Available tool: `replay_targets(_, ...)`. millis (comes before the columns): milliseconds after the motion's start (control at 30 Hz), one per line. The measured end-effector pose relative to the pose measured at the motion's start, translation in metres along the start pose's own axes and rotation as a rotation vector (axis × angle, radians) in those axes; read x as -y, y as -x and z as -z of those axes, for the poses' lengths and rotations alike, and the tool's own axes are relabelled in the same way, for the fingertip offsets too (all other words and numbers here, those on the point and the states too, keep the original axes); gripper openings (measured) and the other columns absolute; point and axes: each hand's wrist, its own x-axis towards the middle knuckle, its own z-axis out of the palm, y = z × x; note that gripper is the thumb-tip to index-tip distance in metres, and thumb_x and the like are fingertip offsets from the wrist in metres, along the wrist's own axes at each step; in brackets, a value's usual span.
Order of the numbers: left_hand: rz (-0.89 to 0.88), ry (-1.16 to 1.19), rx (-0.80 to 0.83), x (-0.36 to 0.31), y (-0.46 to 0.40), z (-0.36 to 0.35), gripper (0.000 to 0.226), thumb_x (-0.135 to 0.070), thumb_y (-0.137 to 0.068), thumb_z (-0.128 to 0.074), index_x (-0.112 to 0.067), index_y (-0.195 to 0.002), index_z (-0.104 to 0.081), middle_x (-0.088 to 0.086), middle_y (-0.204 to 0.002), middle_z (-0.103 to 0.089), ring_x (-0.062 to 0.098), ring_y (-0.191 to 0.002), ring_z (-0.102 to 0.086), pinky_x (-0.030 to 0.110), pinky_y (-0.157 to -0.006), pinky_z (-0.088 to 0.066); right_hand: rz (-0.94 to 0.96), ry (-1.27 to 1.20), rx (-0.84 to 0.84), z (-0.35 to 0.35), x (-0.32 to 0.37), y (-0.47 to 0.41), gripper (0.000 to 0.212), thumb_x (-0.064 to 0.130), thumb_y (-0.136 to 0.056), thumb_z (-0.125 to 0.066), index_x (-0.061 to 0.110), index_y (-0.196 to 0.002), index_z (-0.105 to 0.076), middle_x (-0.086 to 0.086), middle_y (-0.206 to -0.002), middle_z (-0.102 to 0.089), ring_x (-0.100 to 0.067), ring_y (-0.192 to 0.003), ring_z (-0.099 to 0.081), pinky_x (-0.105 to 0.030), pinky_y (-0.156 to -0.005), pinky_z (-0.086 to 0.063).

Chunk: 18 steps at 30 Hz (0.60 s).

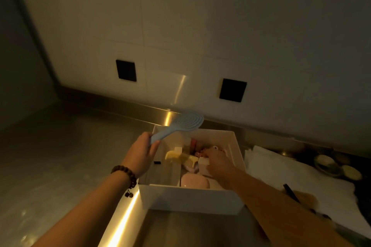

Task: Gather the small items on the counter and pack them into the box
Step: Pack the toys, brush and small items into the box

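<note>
steel counter (60,166): one dim metal surface under everything.
box (190,198): one white open box against the back wall, holding a yellow comb (180,157), a pink oval case (194,183) and other small items too dim to tell.
left hand (141,154): fingers closed round the handle of one blue hairbrush (180,125), raised over the box's left rim.
right hand (218,163): inside the box, fingers pinching a white block (203,161).
wall: two black plates (126,70).
right side: white cloth (291,172), small dishes.
</note>
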Motion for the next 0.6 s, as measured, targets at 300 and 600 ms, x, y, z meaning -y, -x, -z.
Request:
replay_targets(300,-0.030,0.016,-0.004,0.002,0.003,-0.003,0.015,-0.034,-0.094,-0.045,-0.024,-0.104,-0.045,-0.009,-0.084,-0.051,0.008,-0.070,-0.052,0.020,-0.056,-0.040,0.032,0.028,0.035,0.002,0.003,0.000,0.025,0.021,-0.083,-0.063,0.019,-0.108,-0.062,-0.003,-0.109,-0.065,-0.019,-0.099,-0.061,-0.034,-0.087,-0.051)
replay_targets(600,-0.080,0.102,-0.037,-0.040,0.015,-0.018,0.020,-0.030,-0.094,-0.048,-0.024,-0.112,-0.041,-0.006,-0.101,-0.050,0.007,-0.083,-0.053,0.028,-0.071,-0.049,-0.065,-1.222,0.145,0.046,0.117,0.006,0.031,0.021,-0.094,-0.054,-0.002,-0.115,-0.055,-0.015,-0.106,-0.064,-0.026,-0.098,-0.064,-0.028,-0.072,-0.057)
